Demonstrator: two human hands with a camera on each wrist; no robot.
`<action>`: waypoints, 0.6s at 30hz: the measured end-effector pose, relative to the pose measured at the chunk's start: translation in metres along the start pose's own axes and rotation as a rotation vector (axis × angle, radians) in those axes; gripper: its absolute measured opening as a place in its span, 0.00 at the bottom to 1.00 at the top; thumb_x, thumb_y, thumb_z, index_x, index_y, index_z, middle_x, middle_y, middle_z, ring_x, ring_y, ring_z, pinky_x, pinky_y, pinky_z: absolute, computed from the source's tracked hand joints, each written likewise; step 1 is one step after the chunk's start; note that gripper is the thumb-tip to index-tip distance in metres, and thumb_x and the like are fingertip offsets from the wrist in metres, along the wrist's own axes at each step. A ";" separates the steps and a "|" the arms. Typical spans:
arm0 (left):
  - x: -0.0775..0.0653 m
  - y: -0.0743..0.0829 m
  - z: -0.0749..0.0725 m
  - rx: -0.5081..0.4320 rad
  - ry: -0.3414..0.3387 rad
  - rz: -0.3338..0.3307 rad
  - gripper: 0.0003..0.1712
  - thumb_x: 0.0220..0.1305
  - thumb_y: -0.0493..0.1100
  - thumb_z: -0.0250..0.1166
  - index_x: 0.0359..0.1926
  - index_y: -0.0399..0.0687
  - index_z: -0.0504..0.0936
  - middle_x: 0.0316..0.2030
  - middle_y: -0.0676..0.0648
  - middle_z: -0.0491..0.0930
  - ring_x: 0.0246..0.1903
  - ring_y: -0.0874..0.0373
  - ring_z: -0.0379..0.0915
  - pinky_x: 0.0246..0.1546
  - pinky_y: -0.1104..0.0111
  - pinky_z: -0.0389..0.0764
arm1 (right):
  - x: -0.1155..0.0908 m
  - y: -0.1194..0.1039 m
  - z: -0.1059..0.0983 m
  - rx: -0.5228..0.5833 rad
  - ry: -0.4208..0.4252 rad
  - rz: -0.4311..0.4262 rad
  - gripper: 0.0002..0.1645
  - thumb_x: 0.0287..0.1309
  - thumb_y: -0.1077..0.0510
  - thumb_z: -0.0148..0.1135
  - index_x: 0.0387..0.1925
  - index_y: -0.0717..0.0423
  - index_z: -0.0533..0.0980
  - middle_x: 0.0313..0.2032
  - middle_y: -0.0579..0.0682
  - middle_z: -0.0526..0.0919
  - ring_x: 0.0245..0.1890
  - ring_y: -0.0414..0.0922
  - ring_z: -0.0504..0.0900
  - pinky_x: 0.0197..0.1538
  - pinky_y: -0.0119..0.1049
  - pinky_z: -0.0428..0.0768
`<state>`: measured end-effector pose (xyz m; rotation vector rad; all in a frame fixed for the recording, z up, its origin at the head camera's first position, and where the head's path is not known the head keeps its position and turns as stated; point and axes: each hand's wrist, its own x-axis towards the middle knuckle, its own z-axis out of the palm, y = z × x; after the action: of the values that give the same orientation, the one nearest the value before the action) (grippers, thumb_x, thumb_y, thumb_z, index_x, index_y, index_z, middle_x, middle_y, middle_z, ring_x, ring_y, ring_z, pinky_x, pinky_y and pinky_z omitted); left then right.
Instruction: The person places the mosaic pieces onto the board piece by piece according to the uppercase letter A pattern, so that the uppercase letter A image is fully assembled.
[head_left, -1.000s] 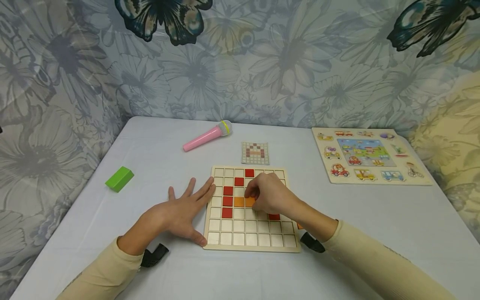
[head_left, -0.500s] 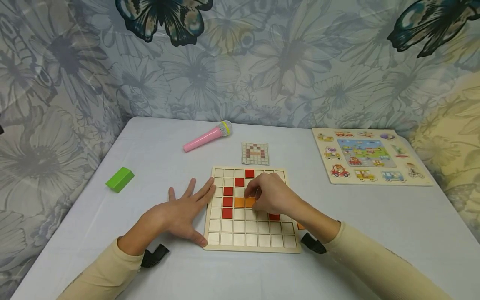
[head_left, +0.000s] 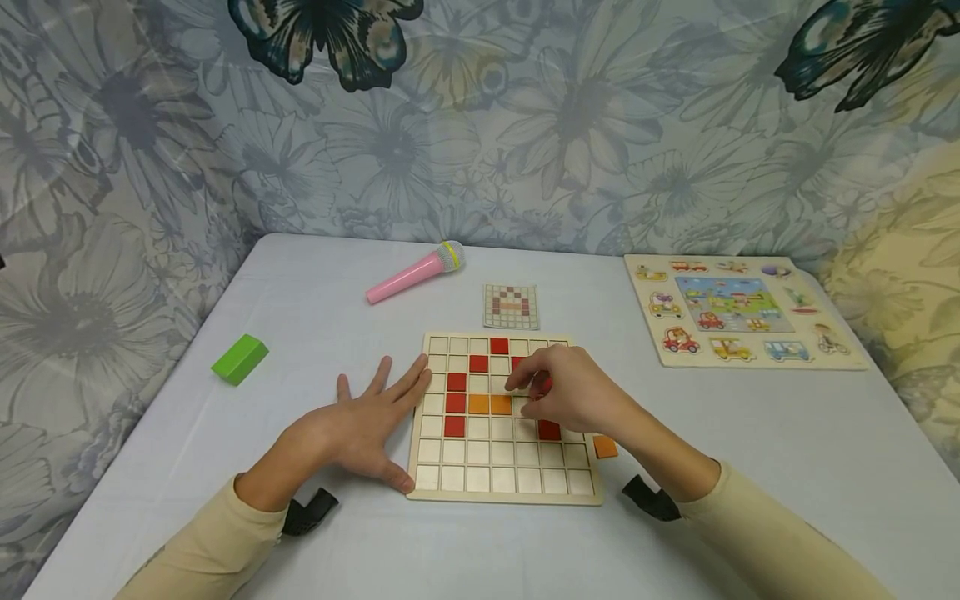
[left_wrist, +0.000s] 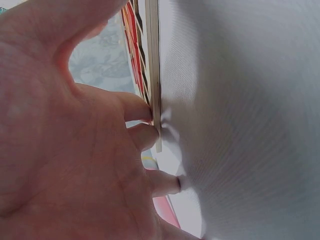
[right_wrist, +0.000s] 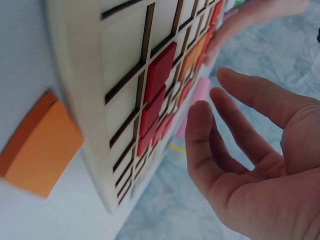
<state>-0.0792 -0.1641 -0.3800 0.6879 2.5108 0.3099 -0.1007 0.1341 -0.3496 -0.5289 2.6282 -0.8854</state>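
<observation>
A wooden grid board (head_left: 502,498) lies on the white table. Red tiles (head_left: 455,403) fill some of its cells, and two orange tiles (head_left: 490,404) sit side by side in a middle row. My left hand (head_left: 367,425) is spread flat, its fingertips and thumb touching the board's left edge. Over the right half of the board, my right hand (head_left: 573,387) hovers with loosely bent fingers and partly hides some cells. The right wrist view shows nothing between its fingers (right_wrist: 200,120). A loose orange tile (head_left: 605,447) lies on the cloth beside the board's right edge.
A small pattern card (head_left: 511,307) lies behind the board, with a pink toy microphone (head_left: 408,277) to its left. A green block (head_left: 240,359) is at far left. A vehicle picture puzzle (head_left: 742,354) lies at back right. Patterned fabric rises behind the table.
My right hand has shifted right, off the second orange tile, which now shows fully in its cell. The loose orange tile is uncovered. The left hand has stayed put.
</observation>
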 end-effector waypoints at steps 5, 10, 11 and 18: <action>0.001 0.000 0.000 0.002 -0.005 0.000 0.83 0.41 0.72 0.81 0.85 0.50 0.39 0.85 0.51 0.26 0.81 0.30 0.23 0.61 0.15 0.36 | -0.016 0.007 -0.007 0.013 0.035 -0.008 0.15 0.51 0.68 0.76 0.41 0.53 0.89 0.38 0.47 0.88 0.34 0.42 0.80 0.39 0.37 0.80; 0.002 0.000 0.000 0.002 -0.010 0.000 0.82 0.42 0.72 0.81 0.85 0.51 0.39 0.85 0.51 0.25 0.81 0.31 0.22 0.61 0.15 0.36 | -0.034 0.017 -0.013 0.018 0.058 0.000 0.14 0.52 0.67 0.75 0.41 0.52 0.88 0.38 0.47 0.88 0.36 0.44 0.81 0.39 0.36 0.83; 0.002 0.000 0.000 0.004 -0.011 -0.001 0.82 0.42 0.72 0.81 0.85 0.51 0.39 0.85 0.52 0.25 0.81 0.31 0.22 0.61 0.15 0.36 | -0.037 0.019 -0.015 0.017 0.062 0.003 0.14 0.52 0.67 0.75 0.41 0.52 0.88 0.38 0.47 0.87 0.37 0.44 0.81 0.40 0.36 0.83; 0.001 -0.001 -0.001 0.000 -0.005 0.003 0.82 0.42 0.70 0.81 0.85 0.50 0.39 0.85 0.51 0.25 0.81 0.31 0.23 0.60 0.15 0.36 | -0.056 0.033 -0.021 0.016 0.080 0.021 0.13 0.53 0.66 0.75 0.42 0.51 0.88 0.41 0.44 0.89 0.39 0.42 0.81 0.42 0.32 0.85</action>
<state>-0.0808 -0.1640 -0.3801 0.6918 2.5056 0.3086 -0.0679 0.1938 -0.3443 -0.4707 2.6907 -0.9390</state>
